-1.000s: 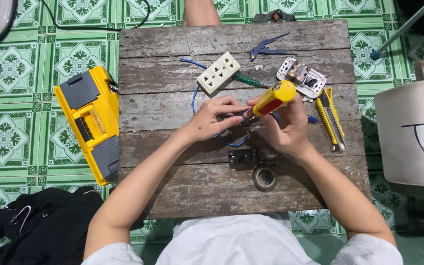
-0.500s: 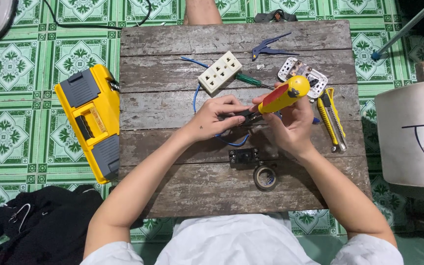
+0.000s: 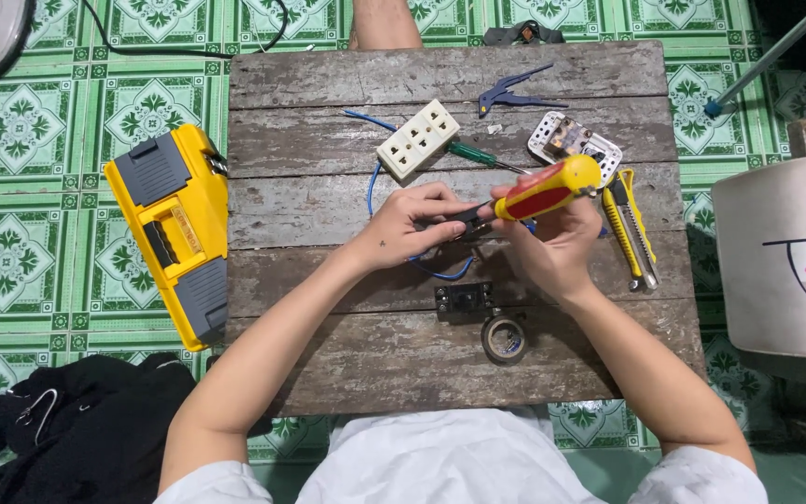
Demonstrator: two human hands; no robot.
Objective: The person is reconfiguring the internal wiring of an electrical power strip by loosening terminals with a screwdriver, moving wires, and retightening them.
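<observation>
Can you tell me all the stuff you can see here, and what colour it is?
table: 1, grey wood, middle
toolbox: 1, yellow and grey, floor left of table
socket strip: 1, cream, table top
wire: 1, blue, by the strip
pliers: 1, dark blue, top
knife: 1, yellow, right
tape roll: 1, dark, front
screwdriver: 1, red and yellow, in right hand
left hand: holds a small dark part
</observation>
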